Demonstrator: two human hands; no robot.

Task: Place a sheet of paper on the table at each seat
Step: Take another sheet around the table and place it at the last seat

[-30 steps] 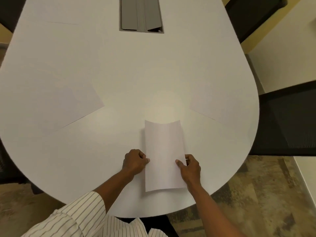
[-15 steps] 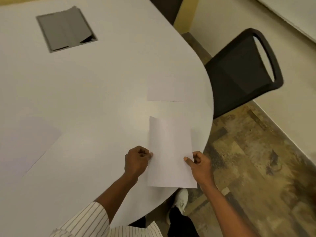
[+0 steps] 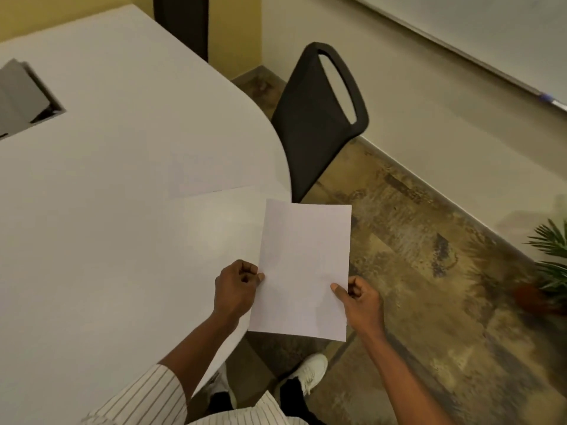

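Note:
A white sheet of paper (image 3: pixel 302 268) hangs in the air over the table's right edge and the floor. My left hand (image 3: pixel 237 286) pinches its left edge and my right hand (image 3: pixel 357 297) pinches its right edge. The white table (image 3: pixel 107 210) fills the left of the head view. Another sheet (image 3: pixel 214 176) lies flat on it near the rounded edge, in front of a black chair (image 3: pixel 316 124).
A grey cable hatch (image 3: pixel 21 96) is set into the table at the far left. A second dark chair back (image 3: pixel 181 23) stands at the top. A potted plant (image 3: pixel 549 265) sits on the patterned floor at the right, near the wall.
The view has swung to the right along the table's rounded end. The held sheet has moved with my hands from above the tabletop to beyond its right edge.

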